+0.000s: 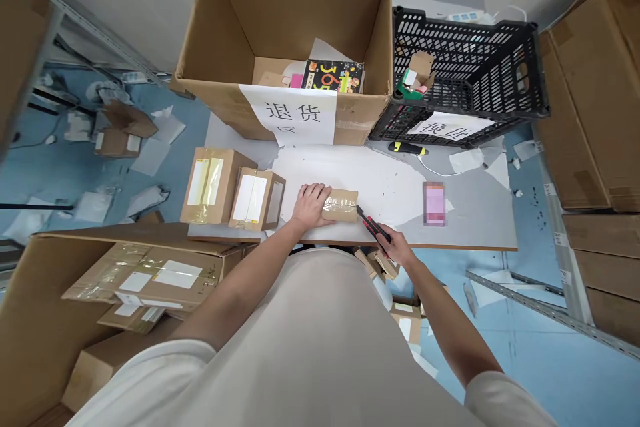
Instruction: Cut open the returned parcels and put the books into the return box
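Here's the small cardboard box (341, 208), on the table (480, 227) near the front edge, looking light and fairly stiff; its shiny tape (344, 202) is probably slippery, so the bare sides should grip best. The left hand (311, 205) holds its left end, fingers close together; the right hand (395, 245) curls its fingers around a black-and-red tool (371, 222), tip at the opposite end.

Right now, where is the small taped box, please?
In the head view's centre, the small taped box lies on the table between the left hand and the black tool.
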The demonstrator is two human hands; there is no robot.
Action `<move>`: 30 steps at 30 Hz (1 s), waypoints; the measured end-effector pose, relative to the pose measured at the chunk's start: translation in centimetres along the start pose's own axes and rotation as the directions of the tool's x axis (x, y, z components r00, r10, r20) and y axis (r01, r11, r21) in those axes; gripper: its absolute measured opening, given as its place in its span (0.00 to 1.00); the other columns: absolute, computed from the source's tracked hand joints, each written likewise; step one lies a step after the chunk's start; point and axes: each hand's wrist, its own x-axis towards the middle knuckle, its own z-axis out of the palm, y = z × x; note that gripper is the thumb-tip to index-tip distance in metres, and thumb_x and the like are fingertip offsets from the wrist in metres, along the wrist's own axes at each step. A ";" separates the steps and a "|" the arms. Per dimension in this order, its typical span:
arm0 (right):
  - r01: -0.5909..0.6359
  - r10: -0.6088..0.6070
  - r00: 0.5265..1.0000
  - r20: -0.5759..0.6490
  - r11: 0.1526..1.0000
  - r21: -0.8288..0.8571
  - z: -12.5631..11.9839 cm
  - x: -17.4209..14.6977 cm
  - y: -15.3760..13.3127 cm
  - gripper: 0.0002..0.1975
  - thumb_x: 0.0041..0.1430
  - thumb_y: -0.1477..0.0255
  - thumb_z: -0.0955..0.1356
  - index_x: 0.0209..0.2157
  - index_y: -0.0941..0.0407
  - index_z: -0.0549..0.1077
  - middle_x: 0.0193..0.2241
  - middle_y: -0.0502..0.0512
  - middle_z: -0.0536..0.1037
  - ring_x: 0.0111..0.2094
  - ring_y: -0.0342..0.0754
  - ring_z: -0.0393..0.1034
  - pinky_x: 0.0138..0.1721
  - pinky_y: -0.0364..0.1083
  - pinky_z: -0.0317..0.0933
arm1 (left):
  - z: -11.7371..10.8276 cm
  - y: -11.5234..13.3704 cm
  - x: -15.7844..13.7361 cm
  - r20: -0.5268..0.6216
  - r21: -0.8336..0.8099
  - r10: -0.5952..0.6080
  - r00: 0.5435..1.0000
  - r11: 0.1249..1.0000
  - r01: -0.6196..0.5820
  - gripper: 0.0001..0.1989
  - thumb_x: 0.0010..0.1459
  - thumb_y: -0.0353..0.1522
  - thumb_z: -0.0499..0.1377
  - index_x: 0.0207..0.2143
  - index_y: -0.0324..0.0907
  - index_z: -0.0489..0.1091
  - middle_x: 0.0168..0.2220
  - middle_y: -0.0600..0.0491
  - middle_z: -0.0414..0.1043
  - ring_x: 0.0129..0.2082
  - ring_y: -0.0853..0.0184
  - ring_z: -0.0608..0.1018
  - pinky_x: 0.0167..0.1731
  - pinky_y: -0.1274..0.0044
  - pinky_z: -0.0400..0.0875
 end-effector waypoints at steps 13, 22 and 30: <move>0.019 -0.009 0.998 0.058 0.986 -0.168 -1.0 -2.2 2.3 0.25 0.56 0.60 0.63 0.53 0.55 0.67 0.15 0.43 0.64 0.12 0.40 0.56 0.13 0.40 0.54 | 0.3 -0.1 -0.1 -0.029 0.006 0.013 1.000 1.000 -0.013 0.48 0.39 0.52 0.63 0.59 0.41 0.55 0.56 0.40 0.60 0.57 0.49 0.60 0.60 0.60 0.42; 0.118 -0.056 0.958 -0.283 0.971 0.206 -1.3 -1.4 3.1 0.21 0.51 0.55 0.67 0.41 0.56 0.67 0.23 0.49 0.73 0.18 0.42 0.65 0.18 0.42 0.61 | -0.2 -0.9 -1.3 -0.089 -0.095 0.069 0.994 0.992 -0.077 0.56 0.35 0.53 0.65 0.63 0.39 0.48 0.64 0.38 0.48 0.64 0.45 0.49 0.61 0.55 0.35; 0.162 -0.077 0.970 -0.232 0.914 0.373 5.9 4.5 0.6 0.24 0.50 0.53 0.67 0.43 0.53 0.66 0.43 0.56 0.74 0.41 0.49 0.71 0.37 0.48 0.68 | 4.2 -3.6 -6.6 -0.041 -0.673 -0.415 0.909 0.684 0.282 0.44 0.46 0.43 0.64 0.61 0.38 0.51 0.57 0.39 0.62 0.55 0.55 0.68 0.54 0.64 0.64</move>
